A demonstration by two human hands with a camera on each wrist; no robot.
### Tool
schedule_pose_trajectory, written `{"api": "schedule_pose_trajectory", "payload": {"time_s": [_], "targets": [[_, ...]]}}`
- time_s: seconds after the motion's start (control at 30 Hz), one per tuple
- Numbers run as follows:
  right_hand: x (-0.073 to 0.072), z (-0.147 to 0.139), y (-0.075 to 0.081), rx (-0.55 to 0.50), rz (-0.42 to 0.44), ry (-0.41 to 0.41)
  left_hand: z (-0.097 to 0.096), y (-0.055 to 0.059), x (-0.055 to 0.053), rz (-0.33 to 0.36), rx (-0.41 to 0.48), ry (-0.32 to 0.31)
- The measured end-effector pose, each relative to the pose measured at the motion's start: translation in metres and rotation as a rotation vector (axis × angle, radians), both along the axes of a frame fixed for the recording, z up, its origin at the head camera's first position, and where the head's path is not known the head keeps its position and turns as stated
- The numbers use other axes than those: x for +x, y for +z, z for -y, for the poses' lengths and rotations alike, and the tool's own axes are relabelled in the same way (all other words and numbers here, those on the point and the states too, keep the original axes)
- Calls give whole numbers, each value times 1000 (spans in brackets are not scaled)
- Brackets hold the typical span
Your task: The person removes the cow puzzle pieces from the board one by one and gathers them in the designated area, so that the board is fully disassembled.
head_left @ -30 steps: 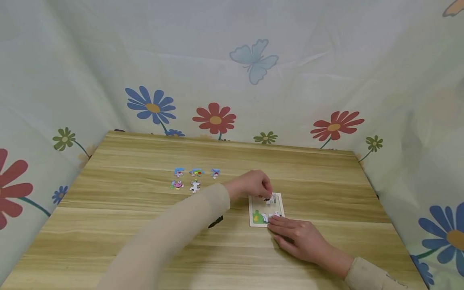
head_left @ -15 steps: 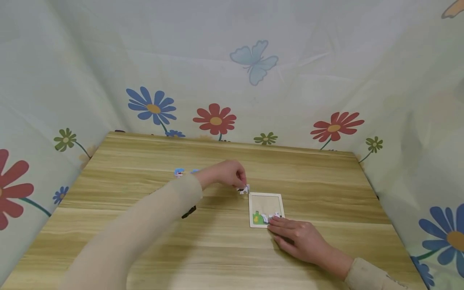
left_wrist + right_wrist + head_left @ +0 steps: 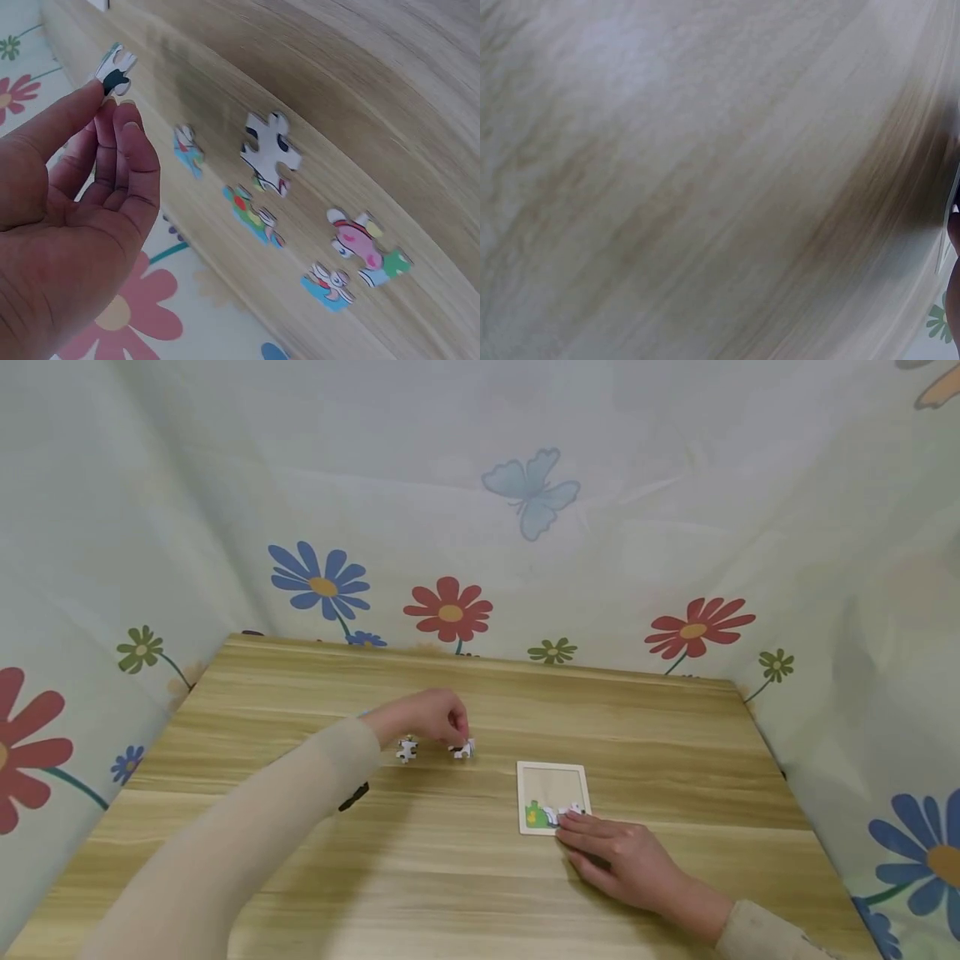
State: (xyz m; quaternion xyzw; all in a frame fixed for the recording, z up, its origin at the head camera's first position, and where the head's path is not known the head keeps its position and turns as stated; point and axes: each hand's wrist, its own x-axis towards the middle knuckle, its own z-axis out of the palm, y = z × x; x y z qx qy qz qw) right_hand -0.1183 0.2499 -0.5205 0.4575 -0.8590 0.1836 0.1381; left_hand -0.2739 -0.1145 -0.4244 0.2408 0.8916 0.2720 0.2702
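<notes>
Between thumb and fingertips, my left hand (image 3: 437, 717) pinches a white jigsaw piece (image 3: 116, 73) with a black patch, held left of the puzzle tray (image 3: 521, 803). A white piece with black spots (image 3: 268, 152) lies close by on the table. Around it in the left wrist view are a pink-and-green piece (image 3: 358, 246) and several blue-edged pieces (image 3: 328, 286). My right hand (image 3: 633, 864) rests its extended fingers on the tray's lower right edge. Green and white pieces (image 3: 536, 815) sit along the tray's bottom, partly hidden by those fingers.
The wood-grain table (image 3: 465, 885) meets a flower-printed cloth (image 3: 600, 560) at its back and sides. My left sleeve (image 3: 255, 835) crosses the table's left half and hides some of the loose pieces in the head view.
My left hand has moved left from above the tray, carrying the white-and-black jigsaw piece away with it. The right hand has stayed on the tray's edge.
</notes>
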Motion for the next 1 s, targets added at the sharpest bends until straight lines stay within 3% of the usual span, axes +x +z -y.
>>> {"api": "schedule_pose_trajectory", "payload": {"time_s": [0.4,0.8,1.0], "targets": [[2,0,0,5,4,-17,23,-16,-6,-55,-61,-27],[3,0,-1,10,9,-16,29,-24,0,-80,-72,36],[3,0,-1,8,10,-12,31,-31,1,-122,-65,31]]}}
